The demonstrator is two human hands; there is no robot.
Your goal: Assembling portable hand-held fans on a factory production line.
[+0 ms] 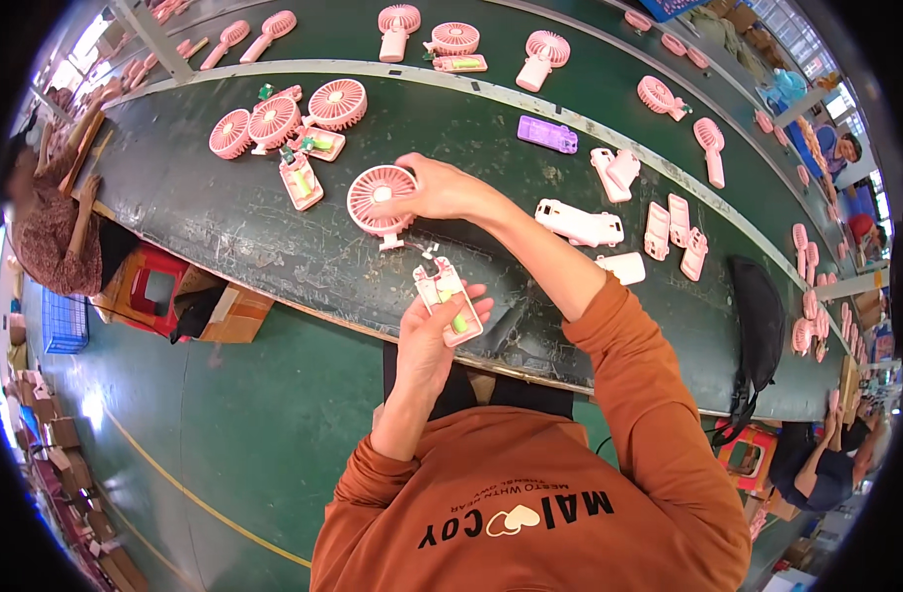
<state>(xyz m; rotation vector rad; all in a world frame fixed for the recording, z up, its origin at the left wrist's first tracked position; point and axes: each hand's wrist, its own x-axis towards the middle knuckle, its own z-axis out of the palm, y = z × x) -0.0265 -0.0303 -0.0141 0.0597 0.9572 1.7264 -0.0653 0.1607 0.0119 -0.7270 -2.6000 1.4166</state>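
Head view: right hand point(442, 189) grips fan head point(377, 198) beside left hand point(434, 331).

Right hand point(442, 189) covers the right rim of the pink fan head point(380, 198); fingertips out of sight behind it. Left hand point(430, 331) hides the underside of the open pink handle half point(446, 296); small wires between handle and fan head too fine to trace. Far pink fans point(258, 36) at top left blur toward the rim. Blue crate point(673, 7) cut off by the top edge. Seated person point(827, 464) at right partly cut by the dark rim.
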